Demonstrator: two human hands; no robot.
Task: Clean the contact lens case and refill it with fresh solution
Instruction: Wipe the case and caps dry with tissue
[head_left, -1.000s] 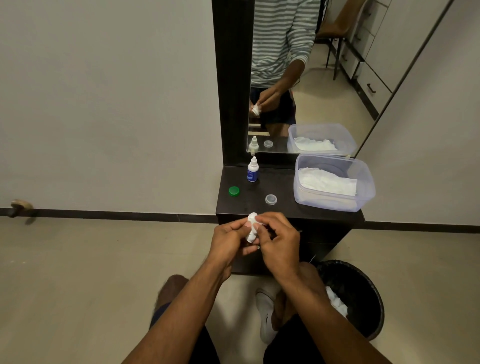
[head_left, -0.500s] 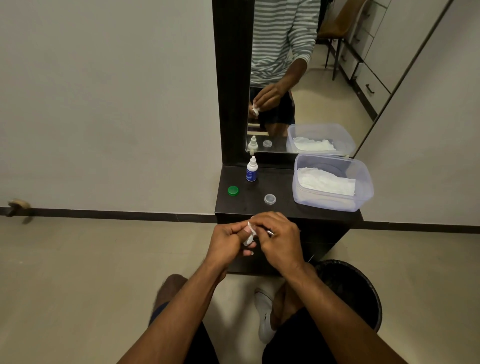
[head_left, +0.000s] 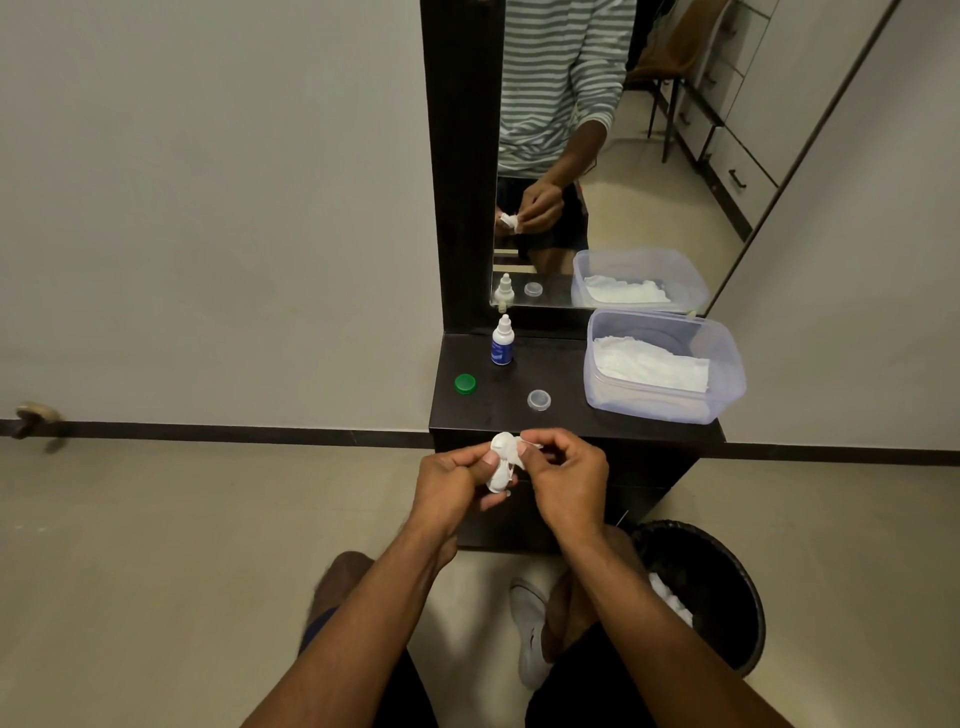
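My left hand (head_left: 451, 478) grips a white contact lens case (head_left: 500, 480) just in front of the dark shelf's near edge. My right hand (head_left: 563, 480) pinches a scrap of white tissue (head_left: 514, 451) against the case's upper well. On the shelf (head_left: 571, 415) lie a green cap (head_left: 465, 383) at the left and a clear cap (head_left: 538, 400) near the middle. A small solution bottle (head_left: 502, 341) with a blue label stands upright at the back by the mirror.
A clear plastic tub (head_left: 665, 400) of white tissues fills the shelf's right side. A black bin (head_left: 701, 587) with crumpled tissue stands on the floor at the lower right. The mirror (head_left: 623, 156) rises behind the shelf. My knees and a white shoe (head_left: 530, 634) are below.
My right hand has turned and drawn slightly right, and the case and tissue between my fingers show more than half a second ago. The objects on the shelf have not moved.
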